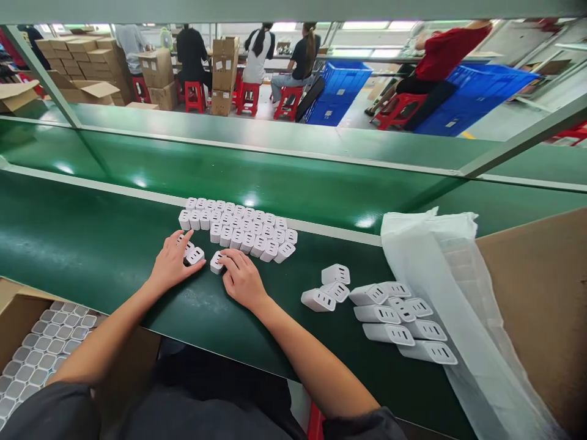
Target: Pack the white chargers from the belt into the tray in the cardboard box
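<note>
Just in front of the charger rows (238,229) on the bench (92,244), the left hand (172,264) is laid open against a charger (195,255). The right hand (241,279) is curled over a second charger (216,263); grip cannot be told. Both are judged light, rigid and smooth, best held by the flat sides.

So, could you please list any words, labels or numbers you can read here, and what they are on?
None can be read.
The white stickers on the blue crates are too small and blurred.
The white chargers and cardboard boxes show no legible print.
</note>
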The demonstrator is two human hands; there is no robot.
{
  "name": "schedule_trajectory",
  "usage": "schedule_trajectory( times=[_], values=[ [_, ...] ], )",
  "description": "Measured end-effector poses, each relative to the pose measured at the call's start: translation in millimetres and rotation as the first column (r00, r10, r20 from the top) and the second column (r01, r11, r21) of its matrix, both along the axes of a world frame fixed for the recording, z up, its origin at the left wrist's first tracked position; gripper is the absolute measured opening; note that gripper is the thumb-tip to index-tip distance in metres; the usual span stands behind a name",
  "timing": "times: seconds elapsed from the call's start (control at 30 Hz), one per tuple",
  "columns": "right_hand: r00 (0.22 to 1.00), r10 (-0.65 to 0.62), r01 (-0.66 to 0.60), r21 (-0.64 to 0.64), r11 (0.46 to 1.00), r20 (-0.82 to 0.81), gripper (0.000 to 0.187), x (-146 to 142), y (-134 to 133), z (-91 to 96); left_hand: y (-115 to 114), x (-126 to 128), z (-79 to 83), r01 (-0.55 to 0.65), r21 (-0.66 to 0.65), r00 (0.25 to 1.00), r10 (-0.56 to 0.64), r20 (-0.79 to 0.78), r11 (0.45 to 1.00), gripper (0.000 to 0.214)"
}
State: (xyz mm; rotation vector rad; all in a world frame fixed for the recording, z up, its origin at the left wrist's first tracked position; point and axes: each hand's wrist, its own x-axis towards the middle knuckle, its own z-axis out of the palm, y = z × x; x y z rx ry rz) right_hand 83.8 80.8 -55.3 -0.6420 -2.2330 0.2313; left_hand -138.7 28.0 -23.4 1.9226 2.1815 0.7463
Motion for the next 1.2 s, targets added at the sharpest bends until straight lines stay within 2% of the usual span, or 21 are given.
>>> schedule_trajectory(
  times=[0.07, 0.1, 0.13, 0.2, 0.23, 0.27, 0.3, 0.33, 0.43, 0.63, 0.73, 0.8, 0.87, 0.93, 0.97, 1.0, 1.03, 1.1, 1.13, 1.17, 1.2],
  values=[
    [0.999, 0.007, -0.008, -0.011, 1.0, -0.031, 0.037, 0, 0, -0.4, 4, 2, 4.5, -0.007, 0.055, 0.969, -0.007, 0.248, 0.998, 0.07],
    [0.998, 0.008, -0.01, -0.021, 1.0, -0.059, 0.038, 1, 0, 0.1, 6, 2, 9.4, -0.011, 0.078, 0.894, -0.025, 0.448, 0.997, 0.068],
    [0.995, 0.007, -0.01, -0.032, 0.999, -0.095, 0.038, 1, 0, 1.2, 8, 3, 16.1, -0.017, 0.088, 0.747, -0.046, 0.663, 0.996, 0.068],
    [0.983, -0.002, -0.008, -0.057, 0.998, -0.184, 0.037, 2, 0, 5.6, 13, 9, 32.4, -0.01, 0.063, 0.284, -0.057, 0.957, 0.998, 0.07],
    [0.974, -0.005, -0.01, -0.067, 0.998, -0.228, 0.035, 4, -1, 8.9, 16, 14, 40.9, 0.013, 0.044, 0.058, -0.044, 0.997, 0.999, 0.071],
    [0.964, -0.005, -0.014, -0.072, 0.997, -0.266, 0.033, 5, -1, 12.9, 18, 21, 48.5, 0.052, 0.032, -0.116, -0.025, 0.993, 0.998, 0.07],
    [0.955, -0.005, -0.017, -0.071, 0.997, -0.298, 0.032, 7, -1, 17.5, 21, 28, 54.8, 0.101, 0.031, -0.235, -0.007, 0.972, 0.994, 0.068],
    [0.946, -0.005, -0.015, -0.062, 0.998, -0.324, 0.032, 10, -1, 22.5, 23, 34, 59.3, 0.144, 0.04, -0.315, 0.007, 0.949, 0.989, 0.064],
    [0.925, -0.006, 0.01, 0.007, 1.0, -0.381, 0.035, 18, -3, 37.5, 28, 51, 61.1, 0.249, 0.076, -0.433, 0.041, 0.9, 0.966, 0.056],
    [0.94, 0.025, 0.021, 0.131, 0.991, -0.339, 0.041, 24, -10, 49.8, 24, 54, 41.0, 0.354, 0.114, -0.509, 0.089, 0.856, 0.928, 0.057],
    [0.952, 0.009, 0.039, 0.15, 0.988, -0.306, 0.047, 20, -10, 47.9, 20, 54, 37.0, 0.376, 0.118, -0.519, 0.103, 0.849, 0.919, 0.059],
    [0.956, 0.003, 0.045, 0.157, 0.987, -0.293, 0.049, 18, -10, 46.1, 19, 56, 37.0, 0.384, 0.11, -0.497, 0.104, 0.862, 0.917, 0.06],
    [0.961, -0.011, 0.055, 0.153, 0.987, -0.275, 0.051, 17, -9, 44.2, 19, 59, 37.3, 0.4, 0.1, -0.436, 0.094, 0.895, 0.911, 0.063],
    [0.967, -0.026, 0.06, 0.125, 0.99, -0.255, 0.052, 18, -9, 42.2, 19, 59, 36.7, 0.398, 0.117, -0.322, 0.019, 0.947, 0.91, 0.067],
    [0.967, -0.028, 0.054, 0.098, 0.994, -0.253, 0.053, 19, -9, 41.0, 19, 58, 36.0, 0.386, 0.155, -0.231, -0.067, 0.971, 0.91, 0.068],
    [0.965, -0.024, 0.041, 0.061, 0.997, -0.26, 0.053, 20, -9, 39.9, 18, 57, 34.9, 0.371, 0.214, -0.105, -0.188, 0.977, 0.904, 0.068],
    [0.961, -0.014, 0.021, 0.021, 1.0, -0.276, 0.055, 22, -9, 38.7, 18, 54, 33.7, 0.358, 0.294, 0.059, -0.335, 0.94, 0.886, 0.067],
    [0.95, 0.02, -0.035, -0.043, 0.998, -0.313, 0.062, 23, -10, 36.6, 18, 49, 30.8, 0.362, 0.459, 0.418, -0.581, 0.698, 0.812, 0.069],
    [0.947, 0.041, -0.063, -0.059, 0.996, -0.318, 0.067, 24, -11, 35.8, 18, 47, 29.2, 0.38, 0.512, 0.559, -0.632, 0.537, 0.77, 0.072],
    [0.948, 0.065, -0.09, -0.066, 0.994, -0.311, 0.071, 24, -11, 35.3, 18, 46, 27.8, 0.399, 0.541, 0.657, -0.642, 0.395, 0.741, 0.077],
    [0.951, 0.09, -0.115, -0.068, 0.991, -0.295, 0.075, 23, -11, 35.2, 19, 46, 26.4, 0.414, 0.553, 0.715, -0.634, 0.294, 0.723, 0.081]
  ],
)
